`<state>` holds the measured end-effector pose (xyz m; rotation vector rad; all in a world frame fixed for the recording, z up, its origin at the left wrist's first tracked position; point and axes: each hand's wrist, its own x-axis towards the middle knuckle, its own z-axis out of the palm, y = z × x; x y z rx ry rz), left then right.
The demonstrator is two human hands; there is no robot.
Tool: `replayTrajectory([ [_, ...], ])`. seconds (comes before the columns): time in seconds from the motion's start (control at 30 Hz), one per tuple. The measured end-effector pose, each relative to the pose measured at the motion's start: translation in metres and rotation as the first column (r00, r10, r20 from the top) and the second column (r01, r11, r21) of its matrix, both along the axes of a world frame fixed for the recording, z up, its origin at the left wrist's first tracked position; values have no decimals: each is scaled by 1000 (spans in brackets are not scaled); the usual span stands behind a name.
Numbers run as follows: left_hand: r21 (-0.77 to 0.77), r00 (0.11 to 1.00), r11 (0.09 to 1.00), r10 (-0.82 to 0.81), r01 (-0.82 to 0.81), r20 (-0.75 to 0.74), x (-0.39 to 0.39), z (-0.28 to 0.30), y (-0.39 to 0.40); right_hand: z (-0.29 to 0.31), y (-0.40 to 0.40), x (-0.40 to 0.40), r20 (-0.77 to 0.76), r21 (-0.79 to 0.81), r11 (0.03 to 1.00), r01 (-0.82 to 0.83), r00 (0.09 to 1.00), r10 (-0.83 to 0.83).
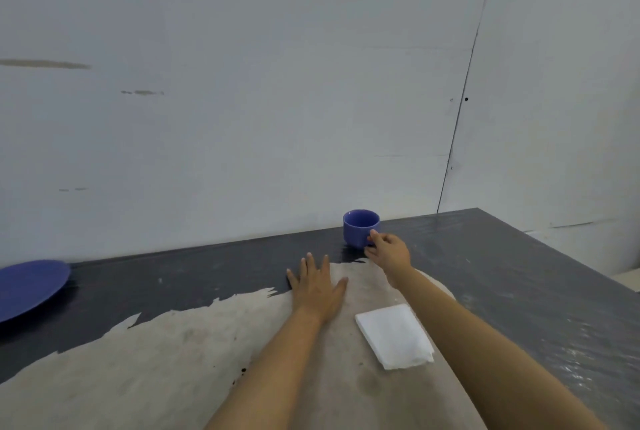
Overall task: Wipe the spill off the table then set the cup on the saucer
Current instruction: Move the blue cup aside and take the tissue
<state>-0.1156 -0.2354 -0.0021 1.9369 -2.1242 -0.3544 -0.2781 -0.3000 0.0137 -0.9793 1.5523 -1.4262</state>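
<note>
Folded white napkin (394, 336): laid nearest, on a worn beige patch (173, 360) of the counter (519, 291), between the two forearms. Counter: dark, glossy, its covering torn to a ragged edge; set against a pale grey panelled wall (277, 83) marked with scuffs. Small dark wet patch (348, 253): seen just before the cup. Cup (361, 228): blue-violet, upright, near the counter's back edge. Right hand (389, 251): grip pinched on the cup's right side. Left hand (317, 287): grip spread, pressed flat on the counter. Saucer (29, 287): blue, at far left, well apart from the cup.
</note>
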Motion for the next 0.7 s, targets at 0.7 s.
replayTrajectory([
  [0.7,-239,964,968,-138,82,-227,1,20,52,-1,79,-32,-506,179,976,-127,839,202],
])
